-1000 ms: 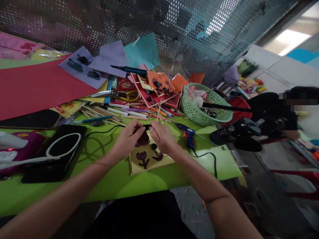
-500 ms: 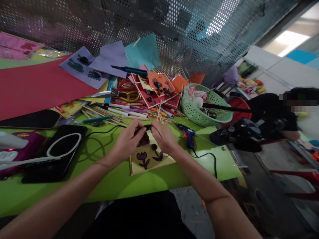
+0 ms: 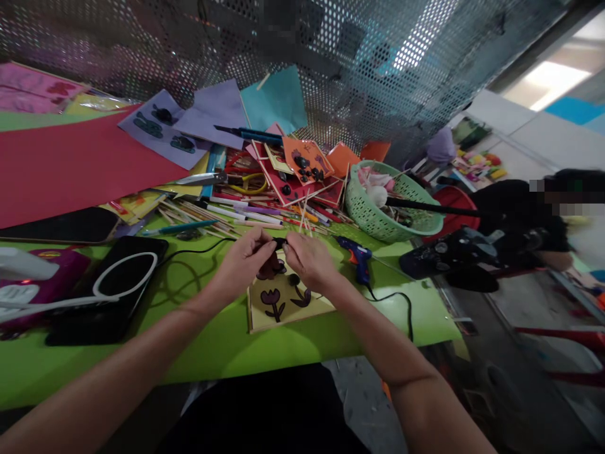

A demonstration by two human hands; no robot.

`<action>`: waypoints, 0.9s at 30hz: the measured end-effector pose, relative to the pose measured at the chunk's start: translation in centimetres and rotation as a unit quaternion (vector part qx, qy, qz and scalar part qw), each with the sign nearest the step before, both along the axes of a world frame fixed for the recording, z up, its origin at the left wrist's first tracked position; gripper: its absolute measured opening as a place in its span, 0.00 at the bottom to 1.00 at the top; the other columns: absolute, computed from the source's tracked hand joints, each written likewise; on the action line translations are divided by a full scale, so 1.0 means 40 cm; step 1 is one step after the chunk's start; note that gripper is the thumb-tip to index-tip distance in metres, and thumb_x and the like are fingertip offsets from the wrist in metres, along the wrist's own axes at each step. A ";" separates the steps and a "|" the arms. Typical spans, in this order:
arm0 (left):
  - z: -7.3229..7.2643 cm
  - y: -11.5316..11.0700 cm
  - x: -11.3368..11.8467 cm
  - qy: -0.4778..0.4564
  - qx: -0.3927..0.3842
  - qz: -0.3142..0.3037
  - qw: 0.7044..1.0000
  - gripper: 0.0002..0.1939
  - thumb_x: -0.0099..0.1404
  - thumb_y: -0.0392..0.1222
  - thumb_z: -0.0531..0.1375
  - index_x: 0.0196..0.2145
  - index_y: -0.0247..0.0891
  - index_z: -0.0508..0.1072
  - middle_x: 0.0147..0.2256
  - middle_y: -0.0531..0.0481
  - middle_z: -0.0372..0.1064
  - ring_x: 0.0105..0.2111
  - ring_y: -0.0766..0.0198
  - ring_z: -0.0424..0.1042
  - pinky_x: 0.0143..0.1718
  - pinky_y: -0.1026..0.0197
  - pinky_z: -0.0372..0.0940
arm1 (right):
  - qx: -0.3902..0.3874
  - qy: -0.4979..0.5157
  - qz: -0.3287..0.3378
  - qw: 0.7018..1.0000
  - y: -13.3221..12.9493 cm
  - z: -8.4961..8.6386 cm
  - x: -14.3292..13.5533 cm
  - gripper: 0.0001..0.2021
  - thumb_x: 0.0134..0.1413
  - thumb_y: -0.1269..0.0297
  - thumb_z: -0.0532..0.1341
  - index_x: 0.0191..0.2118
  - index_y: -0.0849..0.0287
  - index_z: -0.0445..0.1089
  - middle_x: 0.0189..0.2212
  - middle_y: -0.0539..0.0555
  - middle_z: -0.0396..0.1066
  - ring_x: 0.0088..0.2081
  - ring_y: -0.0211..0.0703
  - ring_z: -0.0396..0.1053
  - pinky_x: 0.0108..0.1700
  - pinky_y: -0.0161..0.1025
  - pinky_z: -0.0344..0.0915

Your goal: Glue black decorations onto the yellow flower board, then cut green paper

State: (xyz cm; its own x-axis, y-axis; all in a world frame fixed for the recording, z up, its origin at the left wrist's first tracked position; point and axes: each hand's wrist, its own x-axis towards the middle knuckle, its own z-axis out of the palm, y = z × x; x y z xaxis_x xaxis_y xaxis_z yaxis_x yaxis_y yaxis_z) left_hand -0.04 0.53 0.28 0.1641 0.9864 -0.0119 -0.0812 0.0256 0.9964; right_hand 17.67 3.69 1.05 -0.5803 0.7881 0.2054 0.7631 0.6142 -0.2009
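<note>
My left hand (image 3: 248, 260) and my right hand (image 3: 309, 260) meet above a yellow card (image 3: 255, 318), fingertips closed from both sides on a small black piece (image 3: 280, 242). Its kind does not show clearly. Dark purple tulip shapes with stems and leaves (image 3: 273, 302) decorate the card, and a round black blob (image 3: 293, 279) sits on it near my right hand. My hands cover the card's upper part. Thin wooden strips edge the card. To the right of my right hand lies a blue glue gun (image 3: 357, 253) with an orange trigger.
Behind my hands lie markers and sticks (image 3: 246, 211), scissors (image 3: 203, 179) and decorated orange cards (image 3: 307, 161). A green basket (image 3: 394, 227) stands right of them. A black phone (image 3: 113, 302) with a white cable is at left. A person in dark clothes (image 3: 515, 208) is at right.
The view has shifted slightly. My hands stay together over the card, still pinching the small black piece.
</note>
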 end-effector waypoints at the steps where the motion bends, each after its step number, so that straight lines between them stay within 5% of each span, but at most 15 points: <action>1: 0.000 0.000 0.000 0.002 0.000 -0.001 1.000 0.08 0.68 0.43 0.58 0.32 0.40 0.65 0.20 0.57 0.70 0.18 0.70 0.69 0.22 0.68 0.63 | 0.000 0.001 0.000 1.000 0.000 -0.002 0.000 0.13 0.71 0.62 0.46 0.35 0.56 0.61 0.30 0.53 0.69 0.29 0.42 0.58 0.33 0.41 0.46; 19: -0.019 -0.004 0.002 0.057 0.039 0.006 0.998 0.08 0.68 0.45 0.59 0.34 0.40 0.65 0.23 0.57 0.70 0.21 0.69 0.69 0.23 0.66 0.65 | -0.043 0.038 0.006 0.998 0.002 0.005 0.008 0.11 0.69 0.64 0.48 0.33 0.56 0.60 0.27 0.51 0.64 0.28 0.41 0.56 0.34 0.40 0.47; 27: 0.003 0.004 -0.006 -0.013 -0.001 -0.011 1.000 0.09 0.67 0.44 0.59 0.32 0.39 0.65 0.22 0.55 0.72 0.19 0.68 0.70 0.21 0.67 0.64 | -0.101 0.128 0.012 0.987 -0.006 0.014 0.018 0.16 0.72 0.58 0.45 0.32 0.55 0.59 0.27 0.50 0.64 0.29 0.42 0.61 0.34 0.39 0.52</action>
State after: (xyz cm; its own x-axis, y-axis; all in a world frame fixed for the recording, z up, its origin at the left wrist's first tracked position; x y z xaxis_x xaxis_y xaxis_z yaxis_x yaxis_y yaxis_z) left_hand -0.26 0.69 0.40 0.1854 0.9826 -0.0101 -0.1063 0.0303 0.9939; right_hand 18.38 3.45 1.62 -0.5495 0.8142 0.1875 0.6569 0.5597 -0.5052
